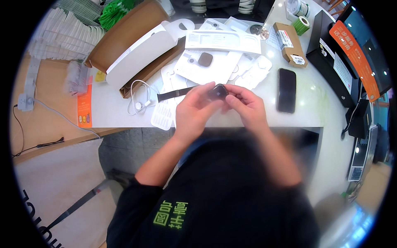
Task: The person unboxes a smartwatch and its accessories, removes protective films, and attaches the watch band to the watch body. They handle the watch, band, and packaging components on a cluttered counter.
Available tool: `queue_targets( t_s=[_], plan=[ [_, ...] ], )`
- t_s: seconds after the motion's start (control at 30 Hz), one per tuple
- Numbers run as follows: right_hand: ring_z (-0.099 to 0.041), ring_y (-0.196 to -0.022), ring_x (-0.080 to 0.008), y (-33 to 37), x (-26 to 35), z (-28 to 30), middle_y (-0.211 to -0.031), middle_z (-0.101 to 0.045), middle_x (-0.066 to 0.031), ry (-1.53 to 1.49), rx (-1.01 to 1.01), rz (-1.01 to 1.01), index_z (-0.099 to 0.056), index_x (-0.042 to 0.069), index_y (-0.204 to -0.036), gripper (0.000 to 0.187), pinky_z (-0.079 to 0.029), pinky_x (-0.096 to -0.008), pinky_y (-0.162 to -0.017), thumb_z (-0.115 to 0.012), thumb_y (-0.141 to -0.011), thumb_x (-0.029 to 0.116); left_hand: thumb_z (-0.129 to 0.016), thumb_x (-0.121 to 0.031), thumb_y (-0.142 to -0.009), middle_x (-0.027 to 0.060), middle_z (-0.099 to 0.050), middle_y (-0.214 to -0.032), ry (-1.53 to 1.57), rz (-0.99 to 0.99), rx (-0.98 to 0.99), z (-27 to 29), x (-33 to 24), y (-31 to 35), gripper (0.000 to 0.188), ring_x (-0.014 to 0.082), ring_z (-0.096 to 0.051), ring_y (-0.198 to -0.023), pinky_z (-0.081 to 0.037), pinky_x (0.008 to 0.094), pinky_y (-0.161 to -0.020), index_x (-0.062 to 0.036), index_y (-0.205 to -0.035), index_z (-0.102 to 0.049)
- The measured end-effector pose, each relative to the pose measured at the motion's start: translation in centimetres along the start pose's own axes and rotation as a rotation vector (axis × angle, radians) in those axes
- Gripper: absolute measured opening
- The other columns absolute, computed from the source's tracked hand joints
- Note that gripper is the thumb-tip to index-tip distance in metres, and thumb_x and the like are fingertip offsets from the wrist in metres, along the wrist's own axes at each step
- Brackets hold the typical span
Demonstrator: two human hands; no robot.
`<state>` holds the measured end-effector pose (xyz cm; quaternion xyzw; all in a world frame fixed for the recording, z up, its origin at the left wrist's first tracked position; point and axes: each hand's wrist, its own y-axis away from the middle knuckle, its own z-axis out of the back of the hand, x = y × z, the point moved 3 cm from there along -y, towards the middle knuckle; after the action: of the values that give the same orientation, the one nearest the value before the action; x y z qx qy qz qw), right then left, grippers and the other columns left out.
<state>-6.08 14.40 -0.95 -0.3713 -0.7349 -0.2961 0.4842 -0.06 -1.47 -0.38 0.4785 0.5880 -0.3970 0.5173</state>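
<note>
Over the near part of the white table I hold a smartwatch (217, 91) with a dark screen. My left hand (194, 108) is closed around its left side, and a black watch band (173, 94) sticks out to the left from behind those fingers. Pinching the watch's right edge are the fingers of my right hand (247, 106). Whether the band is joined to the watch is hidden by my left hand. A white charging cable with a round puck (139, 106) lies to the left. Beyond my hands, a dark brown rounded square piece (205, 59) rests on white paper packaging.
A long white box (223, 40) and an opened white-and-brown carton (140, 56) lie at the back. To the right are a black phone (287, 91), a cardboard box (288, 43) and a green tape roll (302, 25). A dark machine (331, 62) stands farther right.
</note>
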Motion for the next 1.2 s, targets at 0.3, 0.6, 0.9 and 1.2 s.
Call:
queue_targets(
  t_s=[0.3,0.6,0.9,1.2],
  plan=[
    [-0.064,-0.082,-0.0130,0.1,0.8,0.1,-0.098,-0.068,-0.0072,0.312,-0.020,0.038,-0.065,-0.002,-0.126,0.029,-0.053,-0.0266,-0.075,-0.058,-0.099,0.008,-0.070,0.004,-0.091,0.0150,-0.068,-0.116,0.068,0.084,0.007,0.0,0.2,1.0,0.046,0.0186,-0.069,-0.101,-0.058,0.0303,-0.086,0.0077,-0.134,-0.053],
    [-0.064,-0.080,-0.0145,0.3,1.7,-0.4,-0.097,-0.067,-0.0081,0.654,0.083,0.158,-0.067,0.001,-0.124,0.029,-0.051,-0.0274,-0.075,-0.059,-0.097,0.005,-0.060,-0.007,-0.100,0.0149,-0.071,-0.105,0.039,0.177,-0.017,0.2,0.6,0.8,0.030,0.0209,-0.073,-0.084,-0.062,0.0297,-0.071,0.0070,-0.126,-0.059],
    [-0.063,-0.080,-0.0129,0.2,1.8,-0.2,-0.095,-0.066,-0.0073,0.657,0.090,0.076,-0.067,-0.001,-0.122,0.027,-0.051,-0.0267,-0.075,-0.058,-0.098,0.006,-0.059,-0.013,-0.102,0.0151,-0.070,-0.100,0.123,0.248,0.023,0.1,0.5,0.8,0.032,0.0215,-0.073,-0.079,-0.062,0.0301,-0.068,0.0074,-0.127,-0.059],
    [-0.067,-0.078,-0.0166,0.7,1.3,-0.3,-0.095,-0.067,-0.0102,0.577,0.077,0.040,-0.068,0.000,-0.121,0.027,-0.055,-0.0297,-0.073,-0.057,-0.097,0.006,-0.054,-0.020,-0.105,0.0152,-0.070,-0.097,0.204,0.329,0.060,0.4,1.8,0.8,0.035,0.0194,-0.071,-0.076,-0.062,0.0300,-0.062,0.0065,-0.128,-0.058]
  ],
)
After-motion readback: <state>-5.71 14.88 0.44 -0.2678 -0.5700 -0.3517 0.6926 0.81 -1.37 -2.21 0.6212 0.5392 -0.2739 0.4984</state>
